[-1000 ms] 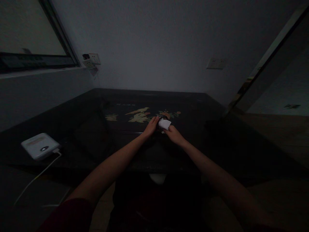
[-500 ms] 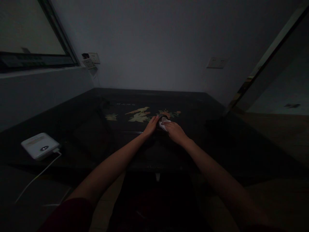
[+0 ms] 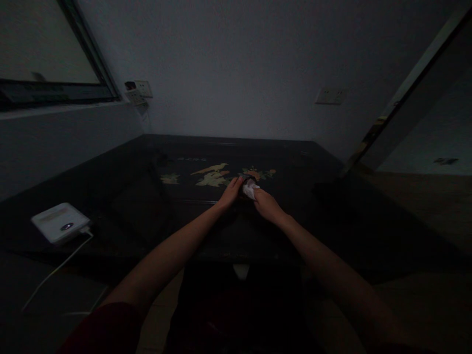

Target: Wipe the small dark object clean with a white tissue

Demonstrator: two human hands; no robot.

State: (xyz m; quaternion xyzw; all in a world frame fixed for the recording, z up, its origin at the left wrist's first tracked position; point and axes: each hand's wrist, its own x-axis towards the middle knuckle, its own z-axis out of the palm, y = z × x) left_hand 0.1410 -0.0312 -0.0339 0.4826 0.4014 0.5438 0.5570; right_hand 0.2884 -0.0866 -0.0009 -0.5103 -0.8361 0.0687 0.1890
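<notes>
- Dim room, dark glossy table (image 3: 295, 156), bird-and-flower pattern (image 3: 211, 179).
- Crumpled white tissue (image 3: 250, 191) between hands, pinched by my right hand (image 3: 269, 204).
- My left hand (image 3: 229, 193) touches dark object (image 3: 249, 177), mostly hidden; grip unclear.

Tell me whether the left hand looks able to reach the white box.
Probably yes: the white box sits on the dark table, and nothing visible stands between it and the left hand. That hand touches a small dark object, though, and would likely have to leave it first.

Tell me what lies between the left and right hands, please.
The head view shows white crumpled material and a dark object too dim to identify.
</notes>
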